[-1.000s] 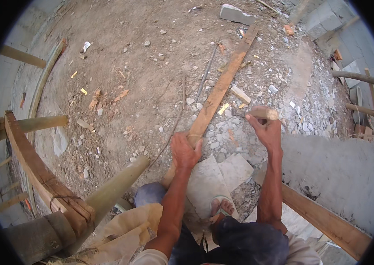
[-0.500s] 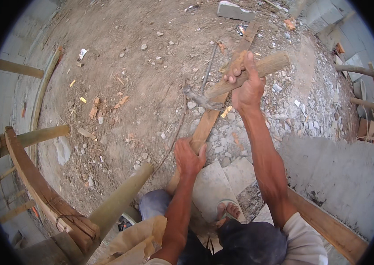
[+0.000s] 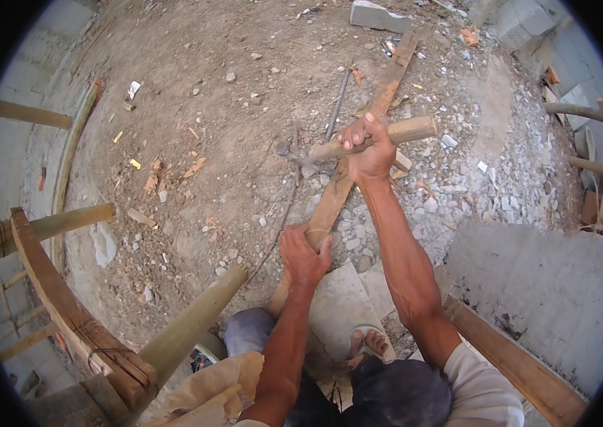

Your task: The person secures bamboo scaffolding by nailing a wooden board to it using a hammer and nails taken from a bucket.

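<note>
My right hand is closed around the thick wooden handle of a hammer. Its metal head points left, beside the edge of a long wooden plank, and is slightly blurred. The plank runs from my left knee up and away to the right. Lower down, my left hand grips the plank, thumb on the right side and fingers over the left. Just past the hammer head, a thin metal bar lies on the ground.
Stones and rubble cover the ground on the right. A concrete block lies at the far end. Round poles and a squared timber stand at my left. A grey slab and another timber are at my right.
My right hand has brought the hammer left and nearer to me, its head now left of the plank. A pale wood chip shows behind the right hand. My left hand stays on the plank.
</note>
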Available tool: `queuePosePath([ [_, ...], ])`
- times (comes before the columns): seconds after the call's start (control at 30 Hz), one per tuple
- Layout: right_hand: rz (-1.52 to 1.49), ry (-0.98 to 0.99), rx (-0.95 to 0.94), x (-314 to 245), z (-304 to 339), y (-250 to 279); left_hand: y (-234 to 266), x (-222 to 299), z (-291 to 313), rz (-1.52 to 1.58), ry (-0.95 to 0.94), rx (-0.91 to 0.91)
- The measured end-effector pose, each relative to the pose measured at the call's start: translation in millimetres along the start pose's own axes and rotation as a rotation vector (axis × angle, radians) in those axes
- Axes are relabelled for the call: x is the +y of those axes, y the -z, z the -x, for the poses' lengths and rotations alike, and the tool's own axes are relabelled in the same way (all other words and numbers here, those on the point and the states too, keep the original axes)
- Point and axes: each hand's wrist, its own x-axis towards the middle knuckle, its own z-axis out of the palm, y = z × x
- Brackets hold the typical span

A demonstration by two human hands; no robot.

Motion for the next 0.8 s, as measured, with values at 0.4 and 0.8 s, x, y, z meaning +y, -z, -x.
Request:
queuePosePath([
  [0.4, 0.204, -0.055, -0.198, 3, 33, 1, 0, -3, 2, -0.044, 0.054, -0.042],
  [0.8, 0.722, 0.264, -0.612, 31, 65, -10, -5, -3, 2, -0.01, 0.02, -0.049],
])
